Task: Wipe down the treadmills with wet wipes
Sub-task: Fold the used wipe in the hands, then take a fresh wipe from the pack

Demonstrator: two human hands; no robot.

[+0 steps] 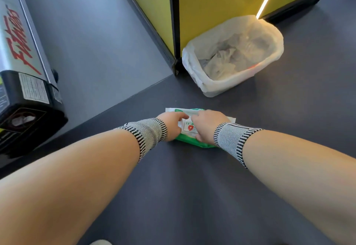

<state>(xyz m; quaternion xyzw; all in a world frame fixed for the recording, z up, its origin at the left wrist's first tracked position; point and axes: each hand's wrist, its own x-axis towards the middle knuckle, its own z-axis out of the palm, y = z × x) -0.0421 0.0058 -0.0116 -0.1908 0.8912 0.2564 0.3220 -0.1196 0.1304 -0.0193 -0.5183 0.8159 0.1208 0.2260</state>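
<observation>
Hands: left hand (pixel 172 128), right hand (pixel 207 126) grip wipes pack (pixel 187 127).

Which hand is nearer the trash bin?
The right hand, on the wipes pack; the lined trash bin stands on that side, while the left hand is farther.

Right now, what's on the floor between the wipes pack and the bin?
Nothing: the head view shows only bare dark floor between the wipes pack and the bin.

left hand (pixel 172 128): arm outstretched, fingers curled down | right hand (pixel 207 127): arm outstretched, fingers curled, hands nearly touching
</observation>
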